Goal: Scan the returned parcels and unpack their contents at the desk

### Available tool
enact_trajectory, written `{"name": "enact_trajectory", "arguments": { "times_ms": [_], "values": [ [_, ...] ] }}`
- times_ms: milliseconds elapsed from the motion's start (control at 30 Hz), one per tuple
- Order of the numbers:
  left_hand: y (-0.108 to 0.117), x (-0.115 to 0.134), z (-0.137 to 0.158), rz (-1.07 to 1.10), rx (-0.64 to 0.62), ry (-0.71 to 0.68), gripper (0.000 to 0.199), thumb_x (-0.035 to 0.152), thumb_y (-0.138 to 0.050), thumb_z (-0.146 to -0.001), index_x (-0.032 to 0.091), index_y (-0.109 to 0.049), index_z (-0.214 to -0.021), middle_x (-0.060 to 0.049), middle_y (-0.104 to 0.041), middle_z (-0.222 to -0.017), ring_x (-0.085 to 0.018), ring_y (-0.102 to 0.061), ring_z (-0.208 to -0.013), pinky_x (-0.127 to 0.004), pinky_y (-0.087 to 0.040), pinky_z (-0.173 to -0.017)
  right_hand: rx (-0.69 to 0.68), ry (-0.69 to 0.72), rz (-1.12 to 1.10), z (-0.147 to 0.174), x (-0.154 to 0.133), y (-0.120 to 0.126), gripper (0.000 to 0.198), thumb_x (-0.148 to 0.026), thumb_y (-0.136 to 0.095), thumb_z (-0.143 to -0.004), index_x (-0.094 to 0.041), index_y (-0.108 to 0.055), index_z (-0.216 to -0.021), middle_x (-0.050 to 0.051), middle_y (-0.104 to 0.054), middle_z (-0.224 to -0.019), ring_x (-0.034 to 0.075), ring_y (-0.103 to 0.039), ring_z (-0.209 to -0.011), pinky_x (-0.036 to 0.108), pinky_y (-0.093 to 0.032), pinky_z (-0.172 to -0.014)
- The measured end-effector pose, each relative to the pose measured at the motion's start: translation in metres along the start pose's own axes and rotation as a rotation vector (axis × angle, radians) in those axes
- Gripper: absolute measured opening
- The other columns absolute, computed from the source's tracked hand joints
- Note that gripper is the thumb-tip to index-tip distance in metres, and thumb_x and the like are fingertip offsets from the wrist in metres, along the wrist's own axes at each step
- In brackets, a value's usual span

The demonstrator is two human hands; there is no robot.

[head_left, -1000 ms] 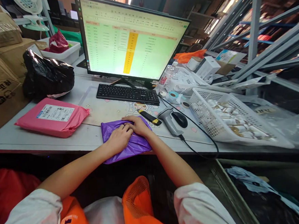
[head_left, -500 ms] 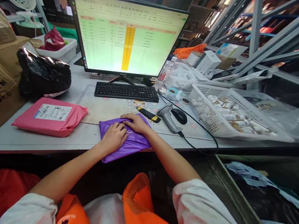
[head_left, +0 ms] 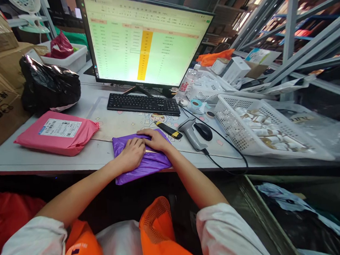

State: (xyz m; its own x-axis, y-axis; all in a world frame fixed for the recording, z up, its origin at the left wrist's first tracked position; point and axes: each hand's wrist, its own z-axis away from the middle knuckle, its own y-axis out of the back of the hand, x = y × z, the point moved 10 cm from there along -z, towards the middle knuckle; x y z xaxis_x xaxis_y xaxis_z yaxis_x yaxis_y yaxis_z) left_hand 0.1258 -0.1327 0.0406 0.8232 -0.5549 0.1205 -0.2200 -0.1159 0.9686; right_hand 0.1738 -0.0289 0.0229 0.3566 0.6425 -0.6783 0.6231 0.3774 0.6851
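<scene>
A purple plastic mailing bag (head_left: 156,162) lies at the table's front edge, its near side jutting over. My left hand (head_left: 133,153) rests on its middle with fingers bent and pressed together on the plastic. My right hand (head_left: 154,139) is on the far right part of the bag, its fingers curled in against my left fingertips. Between the hands a narrow beige strip (head_left: 152,151) shows in the purple surface; whether it is a slit or a band I cannot tell. My fingertips are partly hidden. A black and yellow box cutter (head_left: 169,130) lies just beyond my right hand.
To the left are a pink parcel (head_left: 54,137) with a label and a black plastic bag (head_left: 50,83). A keyboard (head_left: 142,104) stands before the monitor (head_left: 149,39). Rightward are a barcode scanner (head_left: 192,135), a mouse (head_left: 203,131) and a white basket (head_left: 237,134) of small rolls.
My left hand has shifted slightly up and to the right on the purple bag. More of the beige strip shows between my hands.
</scene>
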Motion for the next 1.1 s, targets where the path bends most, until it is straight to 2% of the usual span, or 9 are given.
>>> {"name": "enact_trajectory", "arguments": {
  "times_ms": [133, 267, 367, 433, 533, 667, 767, 967, 1100],
  "values": [
    [0.012, 0.017, 0.021, 0.127, 0.035, -0.237, 0.03, 0.024, -0.033, -0.108, 0.014, -0.06, -0.099, -0.011, -0.063, -0.098, -0.025, -0.056, -0.096, -0.043, -0.042, -0.095, -0.054, 0.021, -0.003, 0.001, -0.004, -0.002, 0.036, -0.027, -0.065, -0.092, -0.019, -0.072, -0.126, 0.01, -0.07, -0.133, 0.023, -0.06, -0.13, 0.043, -0.041, -0.117],
    [0.027, 0.019, 0.031, 0.221, 0.178, -0.283, 0.025, 0.025, -0.038, -0.105, 0.015, -0.059, -0.095, -0.007, -0.065, -0.084, -0.021, -0.06, -0.079, -0.037, -0.048, -0.084, -0.093, 0.043, 0.133, 0.005, -0.013, -0.01, 0.06, -0.046, -0.076, -0.087, -0.018, -0.064, -0.139, 0.014, -0.06, -0.145, 0.028, -0.051, -0.138, 0.047, -0.036, -0.119],
    [0.039, 0.02, 0.033, 0.276, 0.352, -0.311, 0.021, 0.025, -0.043, -0.103, 0.015, -0.061, -0.096, -0.007, -0.068, -0.081, -0.02, -0.066, -0.077, -0.032, -0.05, -0.074, -0.136, 0.027, 0.347, 0.007, -0.025, -0.022, 0.075, -0.049, -0.078, -0.085, -0.02, -0.054, -0.15, 0.016, -0.052, -0.152, 0.032, -0.044, -0.142, 0.051, -0.031, -0.12],
    [0.044, 0.024, 0.035, 0.264, 0.438, -0.35, 0.021, 0.024, -0.044, -0.102, 0.015, -0.063, -0.095, -0.007, -0.069, -0.08, -0.02, -0.068, -0.076, -0.031, -0.051, -0.073, -0.15, 0.035, 0.477, 0.002, -0.037, -0.029, 0.068, -0.047, -0.072, -0.091, -0.019, -0.054, -0.151, 0.017, -0.053, -0.151, 0.033, -0.044, -0.14, 0.053, -0.029, -0.119],
    [0.042, 0.029, 0.033, 0.216, 0.435, -0.371, 0.024, 0.025, -0.044, -0.102, 0.016, -0.065, -0.094, -0.005, -0.067, -0.072, -0.018, -0.066, -0.065, -0.03, -0.049, -0.064, -0.165, 0.088, 0.625, -0.013, -0.058, -0.04, 0.053, -0.039, -0.064, -0.097, -0.016, -0.059, -0.145, 0.018, -0.062, -0.138, 0.033, -0.051, -0.13, 0.05, -0.033, -0.112],
    [0.039, 0.036, 0.035, 0.153, 0.351, -0.316, 0.028, 0.028, -0.041, -0.104, 0.016, -0.065, -0.094, -0.003, -0.065, -0.066, -0.017, -0.064, -0.06, -0.029, -0.045, -0.058, -0.238, 0.076, 0.662, -0.041, -0.059, -0.052, 0.032, -0.028, -0.061, -0.096, -0.016, -0.071, -0.125, 0.014, -0.071, -0.115, 0.027, -0.062, -0.111, 0.035, -0.042, -0.092],
    [0.046, 0.039, 0.051, 0.072, 0.333, -0.222, 0.028, 0.027, -0.039, -0.105, 0.017, -0.063, -0.095, -0.001, -0.061, -0.062, -0.017, -0.061, -0.056, -0.029, -0.042, -0.055, -0.156, -0.055, 0.642, -0.061, -0.041, -0.041, 0.025, -0.027, -0.057, -0.097, -0.018, -0.074, -0.113, 0.011, -0.074, -0.111, 0.025, -0.065, -0.105, 0.031, -0.043, -0.084],
    [0.059, 0.027, 0.104, 0.144, 0.287, 0.03, 0.017, 0.024, -0.042, -0.105, 0.017, -0.058, -0.104, -0.004, -0.069, -0.08, -0.02, -0.067, -0.072, -0.032, -0.049, -0.066, -0.039, -0.177, 0.534, -0.08, -0.018, -0.035, 0.027, -0.03, -0.056, -0.098, -0.023, -0.076, -0.116, 0.009, -0.077, -0.11, 0.025, -0.067, -0.103, 0.031, -0.046, -0.088],
    [0.05, 0.02, 0.136, 0.292, 0.259, 0.205, 0.016, 0.025, -0.043, -0.105, 0.018, -0.057, -0.108, -0.007, -0.071, -0.092, -0.022, -0.069, -0.083, -0.035, -0.054, -0.075, 0.053, -0.257, 0.438, -0.085, -0.005, -0.029, 0.031, -0.035, -0.054, -0.101, -0.021, -0.078, -0.114, 0.012, -0.077, -0.106, 0.026, -0.068, -0.099, 0.032, -0.046, -0.089]
  ]
}}
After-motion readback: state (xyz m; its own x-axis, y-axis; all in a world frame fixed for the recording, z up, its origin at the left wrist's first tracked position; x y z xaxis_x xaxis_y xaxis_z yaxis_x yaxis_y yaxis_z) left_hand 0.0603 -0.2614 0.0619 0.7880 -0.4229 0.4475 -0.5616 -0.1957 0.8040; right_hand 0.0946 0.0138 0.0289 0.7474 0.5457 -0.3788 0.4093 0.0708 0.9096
